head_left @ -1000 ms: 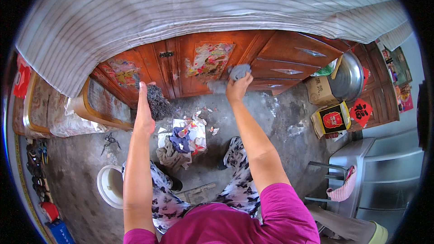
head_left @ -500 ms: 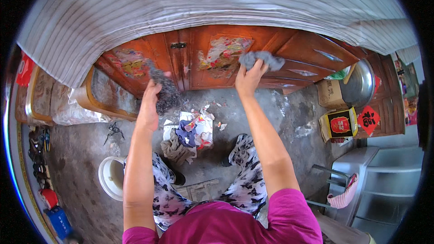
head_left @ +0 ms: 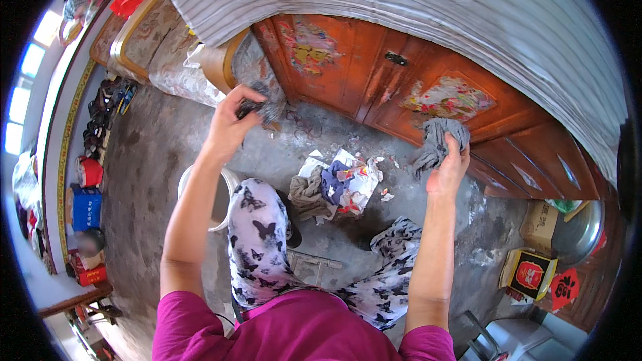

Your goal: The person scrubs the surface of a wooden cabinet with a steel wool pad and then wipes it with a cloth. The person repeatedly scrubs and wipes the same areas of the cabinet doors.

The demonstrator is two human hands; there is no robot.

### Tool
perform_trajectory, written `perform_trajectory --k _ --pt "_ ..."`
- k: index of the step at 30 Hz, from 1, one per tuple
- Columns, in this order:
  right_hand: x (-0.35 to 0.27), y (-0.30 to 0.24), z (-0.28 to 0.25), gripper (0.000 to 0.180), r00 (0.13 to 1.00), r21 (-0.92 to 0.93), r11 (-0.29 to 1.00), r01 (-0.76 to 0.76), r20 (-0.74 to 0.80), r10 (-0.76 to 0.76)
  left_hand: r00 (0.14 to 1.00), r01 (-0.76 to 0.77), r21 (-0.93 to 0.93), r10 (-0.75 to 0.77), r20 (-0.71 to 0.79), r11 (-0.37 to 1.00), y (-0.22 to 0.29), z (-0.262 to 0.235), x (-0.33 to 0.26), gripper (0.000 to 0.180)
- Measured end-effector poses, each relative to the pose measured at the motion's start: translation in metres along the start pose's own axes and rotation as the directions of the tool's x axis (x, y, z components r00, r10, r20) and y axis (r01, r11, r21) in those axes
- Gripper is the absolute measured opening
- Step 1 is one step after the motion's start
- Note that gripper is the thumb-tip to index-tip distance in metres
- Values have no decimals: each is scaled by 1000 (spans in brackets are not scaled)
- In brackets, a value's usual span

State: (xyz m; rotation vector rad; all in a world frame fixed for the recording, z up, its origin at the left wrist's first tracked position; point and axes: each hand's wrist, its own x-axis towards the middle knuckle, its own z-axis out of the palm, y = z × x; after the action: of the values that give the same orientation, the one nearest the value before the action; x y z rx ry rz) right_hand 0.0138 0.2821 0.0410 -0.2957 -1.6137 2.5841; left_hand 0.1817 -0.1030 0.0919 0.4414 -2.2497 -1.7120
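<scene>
My left hand [head_left: 234, 115] is closed on a dark grey, fuzzy scouring pad [head_left: 271, 103], held above the floor left of the cabinet. My right hand [head_left: 449, 168] grips a crumpled grey rag [head_left: 438, 142] in front of the right cabinet door. The reddish-brown wooden cabinet [head_left: 354, 60] has two doors with patches of torn, colourful paper, one on the left door [head_left: 309, 47] and one on the right [head_left: 448, 95]. The rag hangs just below the right patch; whether it touches the wood I cannot tell.
Between my feet lie white paper [head_left: 364, 184] with scraps, a purple cloth [head_left: 334, 184] and a brown-grey cloth [head_left: 306, 194]. A white bucket [head_left: 231, 184] stands beside my left knee. A striped sheet [head_left: 428, 0] hangs over the cabinet top. Boxes [head_left: 528, 274] and a metal basin [head_left: 582, 230] sit at right.
The view has turned leftward. My left hand has drawn the scouring pad away from the left door. My right hand has brought the rag down from beside the right patch.
</scene>
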Motion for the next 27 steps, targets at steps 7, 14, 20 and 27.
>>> perform_trajectory --k 7,14,20,27 --pt "-4 16 35 38 981 67 981 -184 71 179 968 -45 239 102 -230 970 -66 6 3 35" --pt "-9 33 62 41 980 63 981 -186 88 180 892 -285 236 347 -288 929 -15 105 71 26" --pt "-17 35 72 40 974 28 975 -218 74 216 452 -504 402 630 -632 765 27 130 127 24" --pt "-13 39 69 40 975 18 977 -211 72 209 608 -450 388 594 -527 804 -25 135 131 23"
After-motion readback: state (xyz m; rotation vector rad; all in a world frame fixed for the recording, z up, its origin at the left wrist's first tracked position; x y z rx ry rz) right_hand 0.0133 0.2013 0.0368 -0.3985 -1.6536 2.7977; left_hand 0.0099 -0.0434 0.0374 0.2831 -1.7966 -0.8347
